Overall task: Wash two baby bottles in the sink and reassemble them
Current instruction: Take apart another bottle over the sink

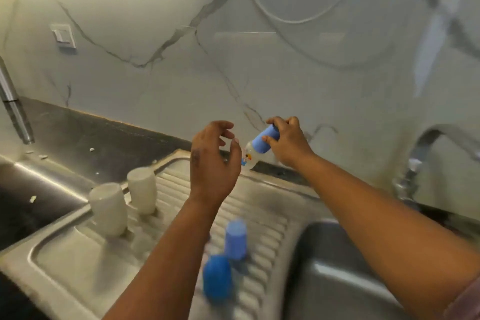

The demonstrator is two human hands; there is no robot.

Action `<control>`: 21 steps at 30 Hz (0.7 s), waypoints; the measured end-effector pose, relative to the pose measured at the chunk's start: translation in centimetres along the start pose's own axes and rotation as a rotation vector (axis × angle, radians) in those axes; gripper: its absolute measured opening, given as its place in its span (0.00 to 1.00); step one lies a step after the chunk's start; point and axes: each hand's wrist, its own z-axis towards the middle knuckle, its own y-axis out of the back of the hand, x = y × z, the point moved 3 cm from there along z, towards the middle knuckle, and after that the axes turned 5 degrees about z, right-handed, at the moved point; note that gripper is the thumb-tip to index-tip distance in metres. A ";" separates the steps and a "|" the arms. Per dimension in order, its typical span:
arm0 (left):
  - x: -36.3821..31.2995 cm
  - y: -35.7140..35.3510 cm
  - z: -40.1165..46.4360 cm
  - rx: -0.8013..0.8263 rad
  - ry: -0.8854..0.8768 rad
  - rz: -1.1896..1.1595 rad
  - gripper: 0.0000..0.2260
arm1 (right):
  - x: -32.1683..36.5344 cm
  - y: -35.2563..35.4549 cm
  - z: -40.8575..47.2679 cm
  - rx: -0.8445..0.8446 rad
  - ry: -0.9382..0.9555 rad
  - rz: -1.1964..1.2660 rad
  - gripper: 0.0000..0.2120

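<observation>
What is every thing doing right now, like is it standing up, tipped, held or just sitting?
Baby bottle: tilted, cap on, held in the air.
Right hand: grips the bottle's light blue cap.
Left hand: open, holds nothing, beside the bottle.
Two white cups: upside down on the drainboard.
Light blue cap on drainboard: standing, blurred.
Dark blue cap: standing, blurred.
Tap: no water visible.

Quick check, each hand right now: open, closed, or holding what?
Left hand: open, fingers loosely curled, holding nothing.
Right hand: grips the blue cap of the baby bottle.
</observation>
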 end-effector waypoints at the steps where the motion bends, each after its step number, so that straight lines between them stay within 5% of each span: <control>1: -2.0 0.0 -1.3 0.003 -0.003 -0.041 0.10 | -0.5 1.8 -2.7 -0.027 -0.026 -0.007 0.20; 6: -11.8 -1.6 -11.2 0.072 0.187 -0.284 0.11 | -4.4 9.0 -18.8 -0.167 -0.256 0.013 0.18; 12: -17.7 -6.3 -22.2 0.564 0.556 -0.174 0.27 | -13.7 11.4 -34.3 -0.237 -0.709 0.548 0.15; 16: -18.1 -7.8 -23.6 0.817 0.529 -0.127 0.38 | -15.0 14.5 -36.1 -0.254 -0.754 0.470 0.20; 21: -17.2 -8.3 -23.1 0.979 0.610 -0.458 0.24 | -13.8 14.8 -34.5 -0.222 -0.690 0.236 0.21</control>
